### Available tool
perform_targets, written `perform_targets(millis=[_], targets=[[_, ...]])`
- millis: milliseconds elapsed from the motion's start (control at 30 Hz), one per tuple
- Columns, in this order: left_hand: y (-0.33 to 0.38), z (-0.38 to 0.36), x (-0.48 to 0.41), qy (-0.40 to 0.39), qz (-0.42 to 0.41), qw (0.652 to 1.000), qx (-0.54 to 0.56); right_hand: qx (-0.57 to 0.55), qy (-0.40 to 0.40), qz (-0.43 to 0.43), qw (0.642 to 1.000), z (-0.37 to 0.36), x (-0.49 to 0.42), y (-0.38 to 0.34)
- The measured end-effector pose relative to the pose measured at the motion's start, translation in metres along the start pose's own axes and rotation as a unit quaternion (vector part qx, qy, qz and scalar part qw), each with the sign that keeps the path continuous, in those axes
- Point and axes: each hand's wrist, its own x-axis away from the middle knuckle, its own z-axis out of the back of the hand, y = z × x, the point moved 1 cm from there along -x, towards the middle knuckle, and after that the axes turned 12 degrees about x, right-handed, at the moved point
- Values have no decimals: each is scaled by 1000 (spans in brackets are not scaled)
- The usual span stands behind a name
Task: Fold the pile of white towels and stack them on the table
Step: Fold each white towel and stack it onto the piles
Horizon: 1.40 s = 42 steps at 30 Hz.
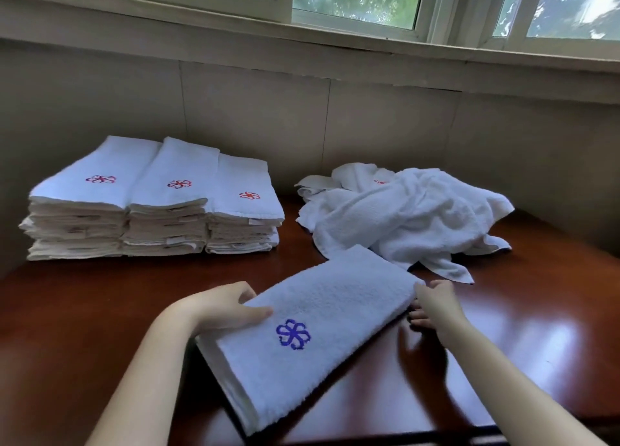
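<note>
Three folded stacks (157,197), crumpled pile (402,217) beside blue-marked towel (322,331), left hand (221,306) and right hand (434,303) pinching its edges

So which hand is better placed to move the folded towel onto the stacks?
Probably left. The left hand grips the folded towel on the side nearer the stacks; the right hand holds its opposite corner.
</note>
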Motion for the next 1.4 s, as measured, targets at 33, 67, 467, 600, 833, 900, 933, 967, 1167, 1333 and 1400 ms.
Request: perform_targets(millis=[33, 67, 467, 600, 833, 900, 933, 967, 1167, 1333, 1400], targets=[[-2, 0, 2, -2, -11, 1000, 16, 35, -35, 7, 999, -5, 10, -5], [-3, 0, 3, -14, -20, 999, 45, 59, -74, 15, 995, -11, 21, -9], [-1, -6, 23, -133, -107, 931, 323, -177, -136, 106, 969, -61, 53, -29], [19, 26, 52, -125, -164, 899, 387, -234, -160, 246, 927, -48, 63, -82], [76, 117, 9, 96, -280, 887, 356, -222, -164, 410, 869, -82, 0, -291], [83, 150, -42, 160, -239, 869, 403, -218, -190, 383, 877, -123, -41, -335], [84, 162, -69, 179, -197, 865, 426, -194, -212, 347, 893, -148, -62, -344], [81, 169, -95, 194, -149, 872, 423, -157, -244, 284, 914, -176, -81, -342], [36, 159, -183, 247, -12, 961, 125, -22, -324, 124, 938, -276, -126, -263], [44, 157, -176, 234, 7, 972, 20, -27, -342, 143, 928, -252, -122, -255], [53, 161, -172, 194, 66, 975, -86, 8, -331, 175, 927, -248, -113, -259]])
